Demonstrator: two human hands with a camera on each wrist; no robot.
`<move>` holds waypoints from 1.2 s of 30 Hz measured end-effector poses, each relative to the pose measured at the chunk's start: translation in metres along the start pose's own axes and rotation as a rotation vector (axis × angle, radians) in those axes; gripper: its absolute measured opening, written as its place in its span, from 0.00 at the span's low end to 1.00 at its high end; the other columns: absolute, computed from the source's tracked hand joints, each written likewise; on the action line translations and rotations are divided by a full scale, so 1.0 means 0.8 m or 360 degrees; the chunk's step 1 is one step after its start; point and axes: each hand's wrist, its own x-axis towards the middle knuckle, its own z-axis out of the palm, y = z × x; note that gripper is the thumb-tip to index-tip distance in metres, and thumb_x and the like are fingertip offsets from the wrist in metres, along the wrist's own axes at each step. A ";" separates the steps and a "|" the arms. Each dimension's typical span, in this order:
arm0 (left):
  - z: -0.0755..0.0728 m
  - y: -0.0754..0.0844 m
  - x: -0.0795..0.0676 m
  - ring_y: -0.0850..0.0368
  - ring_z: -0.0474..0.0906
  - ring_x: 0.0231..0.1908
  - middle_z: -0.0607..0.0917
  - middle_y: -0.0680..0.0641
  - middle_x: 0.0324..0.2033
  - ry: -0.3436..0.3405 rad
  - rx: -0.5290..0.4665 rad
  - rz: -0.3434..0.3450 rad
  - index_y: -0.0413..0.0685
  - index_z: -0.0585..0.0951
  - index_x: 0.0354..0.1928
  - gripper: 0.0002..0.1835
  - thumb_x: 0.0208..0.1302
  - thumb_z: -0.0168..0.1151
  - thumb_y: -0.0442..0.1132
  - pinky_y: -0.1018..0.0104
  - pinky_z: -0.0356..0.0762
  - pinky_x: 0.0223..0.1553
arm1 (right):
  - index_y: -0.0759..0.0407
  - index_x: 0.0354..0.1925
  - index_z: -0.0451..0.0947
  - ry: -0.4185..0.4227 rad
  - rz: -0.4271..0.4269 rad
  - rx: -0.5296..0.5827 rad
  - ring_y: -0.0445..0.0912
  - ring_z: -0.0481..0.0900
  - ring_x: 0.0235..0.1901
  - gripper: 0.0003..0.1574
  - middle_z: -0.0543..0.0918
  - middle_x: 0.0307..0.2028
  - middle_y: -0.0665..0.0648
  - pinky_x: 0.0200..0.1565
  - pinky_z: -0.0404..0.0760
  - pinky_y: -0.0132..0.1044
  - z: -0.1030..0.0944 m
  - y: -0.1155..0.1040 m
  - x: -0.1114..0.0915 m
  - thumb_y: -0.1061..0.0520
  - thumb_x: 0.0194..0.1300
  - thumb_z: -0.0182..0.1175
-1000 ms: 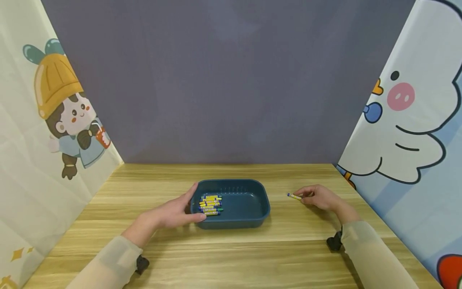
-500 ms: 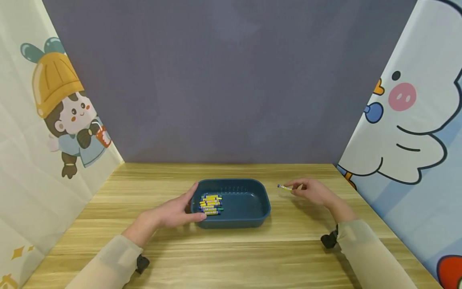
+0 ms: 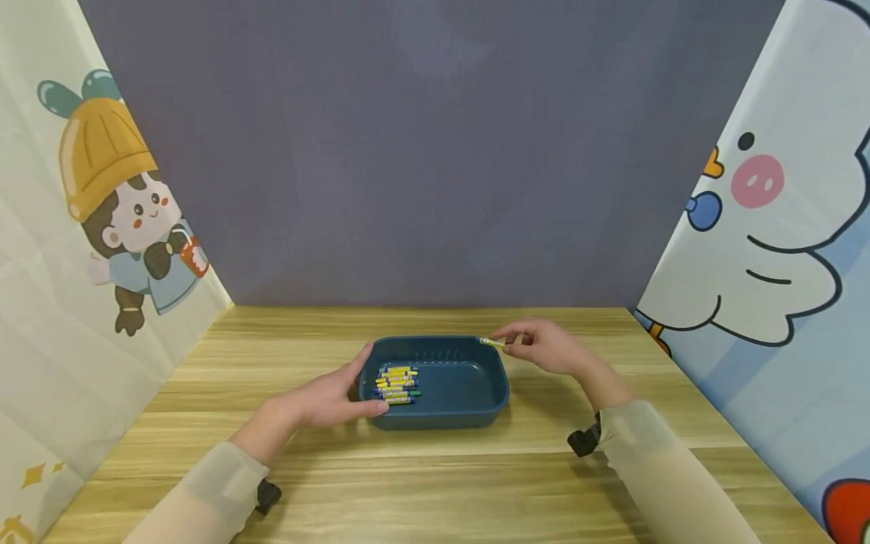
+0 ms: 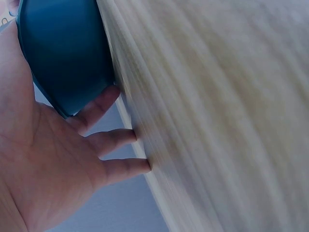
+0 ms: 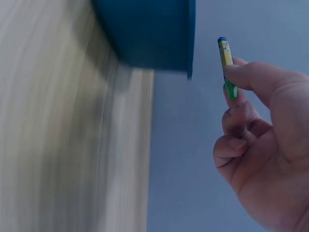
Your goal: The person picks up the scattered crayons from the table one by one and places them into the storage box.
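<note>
A dark blue plastic bin (image 3: 442, 420) stands on the wooden table, with several yellow-wrapped crayons (image 3: 397, 384) lying side by side in its left end. My left hand (image 3: 331, 396) rests against that end, thumb on the front rim and forefinger along the left side. In the left wrist view its fingers (image 4: 120, 169) are spread and fairly straight, some touching the table. Between thumb and forefinger, my right hand (image 3: 547, 349) pinches one crayon (image 5: 225, 53) with a green tip, yellow wrapper and blue end. It is held at the bin's far right corner, above the table.
Wood-grain tabletop (image 3: 421, 483) surrounds the bin. A plain grey panel (image 3: 435, 151) rises at the table's back edge. Cartoon-printed sheets (image 3: 41, 264) line the left and right sides.
My right hand has moved left and a little away from me, carrying the crayon from the table right of the bin to its far right corner. The left hand and bin stay put.
</note>
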 end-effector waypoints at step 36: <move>-0.004 -0.003 0.000 0.49 0.81 0.66 0.76 0.38 0.75 -0.0031 -0.0108 0.0049 0.58 0.33 0.91 0.66 0.72 0.67 0.71 0.40 0.75 0.69 | 0.45 0.59 0.91 -0.0301 -0.0094 0.0059 0.42 0.78 0.39 0.15 0.88 0.59 0.52 0.46 0.79 0.40 0.138 -0.075 0.096 0.57 0.80 0.65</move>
